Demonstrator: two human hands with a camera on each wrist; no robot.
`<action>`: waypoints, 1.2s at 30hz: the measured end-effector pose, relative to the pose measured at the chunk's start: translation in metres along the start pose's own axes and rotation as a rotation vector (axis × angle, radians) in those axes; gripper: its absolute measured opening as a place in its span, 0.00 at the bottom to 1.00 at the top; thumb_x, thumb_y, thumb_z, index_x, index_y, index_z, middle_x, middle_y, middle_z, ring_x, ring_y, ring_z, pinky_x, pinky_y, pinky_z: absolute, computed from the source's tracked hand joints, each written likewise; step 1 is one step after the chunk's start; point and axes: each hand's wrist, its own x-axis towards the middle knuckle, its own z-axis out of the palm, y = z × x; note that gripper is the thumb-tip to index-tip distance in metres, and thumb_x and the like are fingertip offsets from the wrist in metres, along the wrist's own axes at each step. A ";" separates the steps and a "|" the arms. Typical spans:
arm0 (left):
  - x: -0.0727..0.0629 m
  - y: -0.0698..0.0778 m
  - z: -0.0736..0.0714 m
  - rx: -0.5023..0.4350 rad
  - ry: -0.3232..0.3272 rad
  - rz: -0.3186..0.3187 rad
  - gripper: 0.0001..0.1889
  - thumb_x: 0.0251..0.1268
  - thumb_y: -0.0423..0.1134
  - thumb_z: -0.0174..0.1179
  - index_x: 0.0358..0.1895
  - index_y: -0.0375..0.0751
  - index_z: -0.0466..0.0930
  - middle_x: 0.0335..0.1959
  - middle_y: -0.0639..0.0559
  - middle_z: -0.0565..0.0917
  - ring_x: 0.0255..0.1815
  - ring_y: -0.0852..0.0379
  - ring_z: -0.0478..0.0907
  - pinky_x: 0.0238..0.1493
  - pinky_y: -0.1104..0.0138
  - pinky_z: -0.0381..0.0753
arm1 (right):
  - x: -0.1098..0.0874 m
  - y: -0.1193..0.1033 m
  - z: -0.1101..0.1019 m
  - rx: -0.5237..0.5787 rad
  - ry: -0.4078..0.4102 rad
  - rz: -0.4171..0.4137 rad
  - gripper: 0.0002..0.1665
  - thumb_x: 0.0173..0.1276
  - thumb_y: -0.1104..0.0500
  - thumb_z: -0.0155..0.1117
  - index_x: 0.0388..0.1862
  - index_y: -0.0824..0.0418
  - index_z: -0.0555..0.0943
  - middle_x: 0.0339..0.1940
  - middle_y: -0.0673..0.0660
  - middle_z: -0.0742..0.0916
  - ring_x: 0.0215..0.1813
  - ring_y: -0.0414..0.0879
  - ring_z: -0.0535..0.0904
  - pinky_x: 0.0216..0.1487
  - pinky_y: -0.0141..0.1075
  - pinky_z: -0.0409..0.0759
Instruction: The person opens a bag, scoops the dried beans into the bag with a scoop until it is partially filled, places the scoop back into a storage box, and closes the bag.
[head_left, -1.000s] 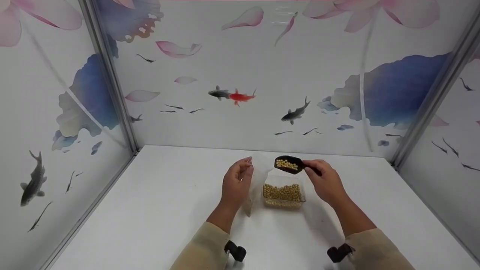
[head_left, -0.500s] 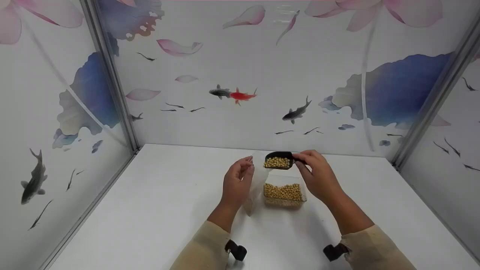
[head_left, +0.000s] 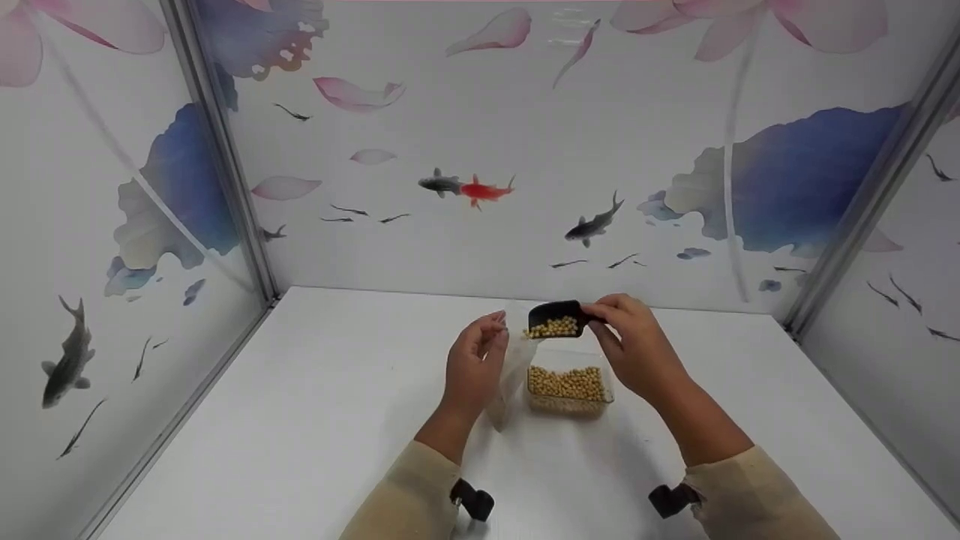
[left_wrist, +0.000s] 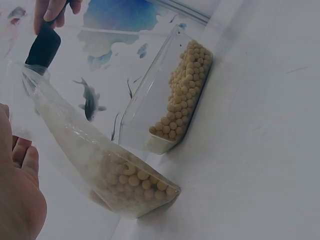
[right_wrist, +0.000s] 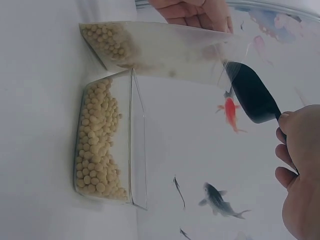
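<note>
My right hand (head_left: 637, 341) pinches the handle of a black scoop (head_left: 551, 315) that carries yellowish soybeans (head_left: 556, 328). The scoop tilts to the left, its lip at the mouth of a clear plastic bag (left_wrist: 75, 125). My left hand (head_left: 474, 364) holds that bag near its top with thumb and fingers. Soybeans (left_wrist: 135, 182) lie at the bottom of the bag, as the left wrist view shows. Below the scoop stands a clear rectangular container (right_wrist: 137, 150) partly filled with soybeans (right_wrist: 97, 150), close beside the bag.
All this is on a white table (head_left: 322, 405). White panels (head_left: 450, 255) with painted fish, petals and lotus leaves enclose its back and sides. Metal posts (head_left: 225, 157) stand at the panel corners.
My right hand has brought the scoop left from above the container to the bag's mouth and tipped it. The beans have slid toward its lip. My left hand has barely moved.
</note>
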 end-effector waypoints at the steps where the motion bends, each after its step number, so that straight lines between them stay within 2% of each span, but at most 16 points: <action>1: 0.000 0.000 0.000 0.002 0.000 0.001 0.11 0.85 0.44 0.57 0.57 0.44 0.81 0.73 0.55 0.81 0.76 0.57 0.77 0.77 0.63 0.78 | 0.000 0.000 0.000 -0.004 0.006 -0.007 0.17 0.79 0.64 0.67 0.63 0.61 0.87 0.54 0.58 0.87 0.59 0.56 0.83 0.60 0.52 0.85; 11: 0.000 -0.001 0.001 0.016 -0.004 0.006 0.10 0.86 0.45 0.56 0.57 0.47 0.81 0.73 0.55 0.80 0.75 0.57 0.78 0.77 0.63 0.78 | -0.002 0.000 0.000 -0.035 0.040 -0.065 0.16 0.77 0.65 0.69 0.61 0.61 0.88 0.53 0.59 0.88 0.57 0.56 0.83 0.59 0.52 0.84; 18: 0.000 -0.002 0.002 0.017 -0.002 0.025 0.10 0.85 0.45 0.57 0.56 0.47 0.82 0.72 0.53 0.81 0.73 0.56 0.80 0.76 0.64 0.79 | -0.001 0.000 -0.003 -0.084 0.079 -0.129 0.16 0.75 0.67 0.70 0.59 0.62 0.89 0.52 0.59 0.88 0.56 0.55 0.84 0.55 0.48 0.86; 24: 0.000 -0.001 0.002 0.030 0.015 0.021 0.09 0.85 0.43 0.58 0.56 0.45 0.82 0.71 0.53 0.82 0.74 0.57 0.80 0.75 0.65 0.79 | -0.001 0.000 -0.005 -0.080 0.092 -0.138 0.15 0.75 0.67 0.70 0.58 0.62 0.89 0.50 0.60 0.88 0.54 0.56 0.84 0.54 0.49 0.85; 28: 0.000 -0.001 0.002 0.030 0.016 0.018 0.09 0.84 0.43 0.58 0.55 0.45 0.82 0.71 0.53 0.82 0.74 0.57 0.80 0.75 0.65 0.79 | -0.004 0.006 -0.008 -0.039 0.070 -0.077 0.15 0.76 0.66 0.69 0.59 0.62 0.89 0.51 0.59 0.88 0.55 0.55 0.83 0.56 0.51 0.85; 36: 0.000 -0.002 0.002 0.021 0.005 0.013 0.09 0.85 0.44 0.58 0.56 0.47 0.82 0.72 0.54 0.81 0.75 0.58 0.79 0.76 0.65 0.79 | -0.022 0.030 -0.015 0.071 -0.006 0.197 0.17 0.82 0.63 0.62 0.65 0.61 0.86 0.56 0.58 0.86 0.60 0.52 0.83 0.61 0.53 0.86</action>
